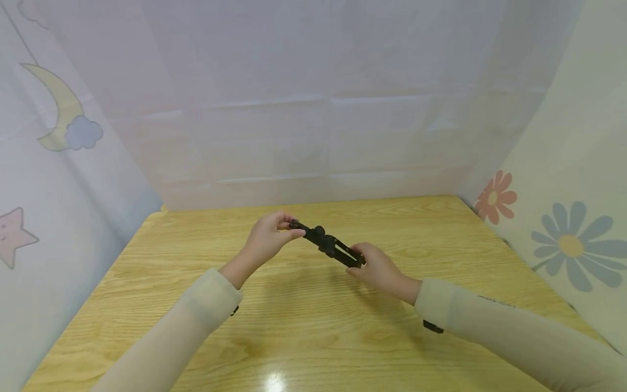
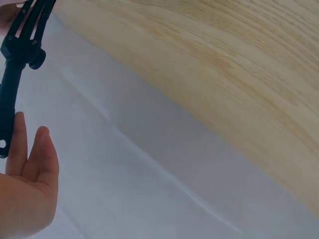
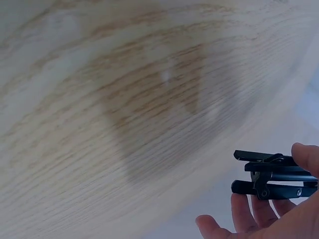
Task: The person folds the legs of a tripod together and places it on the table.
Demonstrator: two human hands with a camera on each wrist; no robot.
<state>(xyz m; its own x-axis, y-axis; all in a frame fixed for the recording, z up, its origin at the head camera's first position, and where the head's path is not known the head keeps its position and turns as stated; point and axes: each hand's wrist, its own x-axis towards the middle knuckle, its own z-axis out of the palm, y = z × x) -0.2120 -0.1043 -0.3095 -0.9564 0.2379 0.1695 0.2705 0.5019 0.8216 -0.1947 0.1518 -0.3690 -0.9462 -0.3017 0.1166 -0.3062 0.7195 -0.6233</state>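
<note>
A small black tripod [image 1: 320, 239], its legs folded nearly together, is held above the table between both hands. It slopes down from left to right, and a round knob sticks out near its middle. My left hand [image 1: 266, 237] pinches the upper-left end between thumb and fingers. In the left wrist view, that end of the tripod [image 2: 21, 52] has a small hole, with the left hand [image 2: 30, 199] beside it. The leg end is in my right hand [image 1: 377, 269]. Thumb and fingers of the right hand [image 3: 286, 219] sit on opposite sides of the tripod legs [image 3: 284, 191].
Below the hands lies a wood-grain table [image 1: 303, 337]. A pale sheet [image 1: 313, 136] hangs behind its far edge. Printed side sheets stand along the left and right, one with a moon [image 1: 61, 103], the other with flowers [image 1: 570, 246].
</note>
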